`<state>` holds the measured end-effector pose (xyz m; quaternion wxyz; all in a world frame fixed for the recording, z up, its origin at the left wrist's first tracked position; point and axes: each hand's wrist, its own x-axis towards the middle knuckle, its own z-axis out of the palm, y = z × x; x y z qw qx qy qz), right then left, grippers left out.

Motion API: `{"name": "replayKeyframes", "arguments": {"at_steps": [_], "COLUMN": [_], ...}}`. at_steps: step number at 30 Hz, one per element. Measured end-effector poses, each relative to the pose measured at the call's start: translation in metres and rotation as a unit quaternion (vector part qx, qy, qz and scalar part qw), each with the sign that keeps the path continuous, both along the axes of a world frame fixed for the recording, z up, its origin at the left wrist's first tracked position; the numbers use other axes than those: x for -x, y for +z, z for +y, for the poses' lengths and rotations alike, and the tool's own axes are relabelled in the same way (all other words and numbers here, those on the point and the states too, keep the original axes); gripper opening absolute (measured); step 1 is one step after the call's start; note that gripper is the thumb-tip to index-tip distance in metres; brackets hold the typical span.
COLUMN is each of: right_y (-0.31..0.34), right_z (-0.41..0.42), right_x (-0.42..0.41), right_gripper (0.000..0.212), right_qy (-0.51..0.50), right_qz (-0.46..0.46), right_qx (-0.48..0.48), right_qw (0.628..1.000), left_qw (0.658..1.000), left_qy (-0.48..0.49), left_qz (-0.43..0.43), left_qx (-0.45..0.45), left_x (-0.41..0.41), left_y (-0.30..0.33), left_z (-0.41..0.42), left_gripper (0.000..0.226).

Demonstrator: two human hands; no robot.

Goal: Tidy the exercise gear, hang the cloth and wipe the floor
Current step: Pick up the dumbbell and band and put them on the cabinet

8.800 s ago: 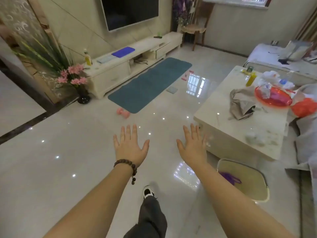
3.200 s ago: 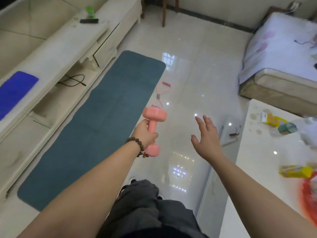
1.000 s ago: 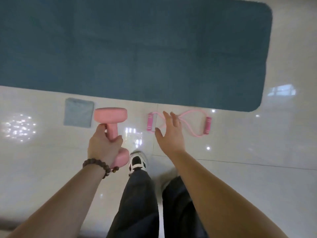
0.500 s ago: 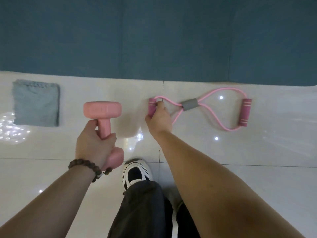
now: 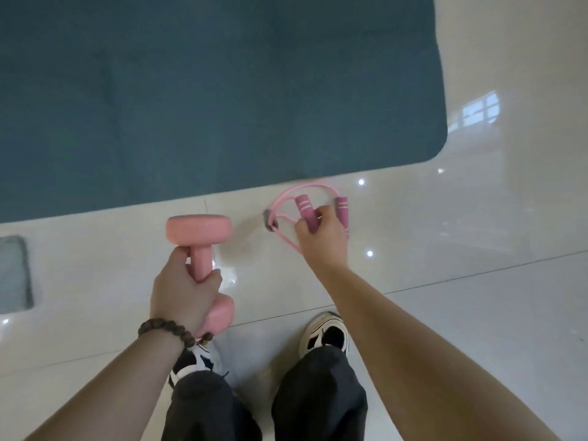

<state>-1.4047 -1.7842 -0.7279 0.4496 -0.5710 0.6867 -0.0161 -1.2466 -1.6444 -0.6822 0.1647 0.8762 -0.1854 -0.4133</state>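
Observation:
My left hand (image 5: 184, 294) grips the shaft of a pink dumbbell (image 5: 199, 232), held upright above the glossy floor. My right hand (image 5: 321, 240) is closed on both dark pink handles of a pink figure-eight resistance band (image 5: 292, 198), folded together; its tubing loops out to the left around a grey centre sleeve. A folded grey cloth (image 5: 14, 275) lies on the floor at the left edge, partly cut off.
A large teal exercise mat (image 5: 206, 90) covers the floor just beyond the band, its rounded corner at the right. My two feet in black-and-white shoes (image 5: 324, 334) stand on the pale tiles below my hands. Bare shiny floor extends to the right.
My right hand has gathered the band's second handle next to the first and lifted the folded band. The dumbbell stays in my left hand. The view has shifted right, pushing the cloth to the edge.

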Motion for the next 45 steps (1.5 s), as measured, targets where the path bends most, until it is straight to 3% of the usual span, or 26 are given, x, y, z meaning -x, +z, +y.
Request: {"name": "replayKeyframes", "arguments": {"at_steps": [5,13,16,21,24,28,39,45], "right_y": [-0.037,-0.113,-0.124,-0.095,-0.042,0.06,0.429,0.563], "right_z": [-0.039,-0.055,-0.058,-0.056,-0.055,-0.057,-0.065,-0.072], "right_x": [0.058,0.074,0.072,0.071,0.07,0.076,0.128,0.179], "right_gripper": [0.015,0.055,0.04,0.01,0.02,0.016,0.009,0.007], "right_qy": [0.002,0.034,0.031,-0.031,-0.072,-0.089,-0.103,-0.125], "right_qz": [0.095,0.153,0.165,0.073,-0.019,-0.07,-0.1,-0.097], "right_qx": [0.029,0.026,0.0,-0.021,-0.046,-0.04,0.009,0.069], "right_qw": [0.995,0.987,0.986,0.997,0.996,0.993,0.99,0.985], "left_qw": [1.0,0.999,0.999,1.0,1.0,1.0,0.996,0.989], "left_qy": [-0.017,-0.032,-0.03,-0.026,-0.019,-0.006,-0.04,-0.065], "left_qz": [0.005,0.0,-0.002,-0.009,-0.009,-0.012,-0.005,0.007], "left_qx": [0.025,0.023,0.013,-0.005,-0.01,-0.012,0.076,0.133], "left_x": [0.033,0.055,0.056,0.051,0.051,0.057,0.11,0.147], "left_y": [-0.027,-0.073,-0.076,-0.057,-0.021,0.057,0.387,0.514], "left_z": [-0.044,-0.064,-0.059,-0.049,-0.048,-0.056,-0.12,-0.147], "left_gripper": [0.024,0.028,0.028,0.025,0.024,0.021,0.025,0.023]}}
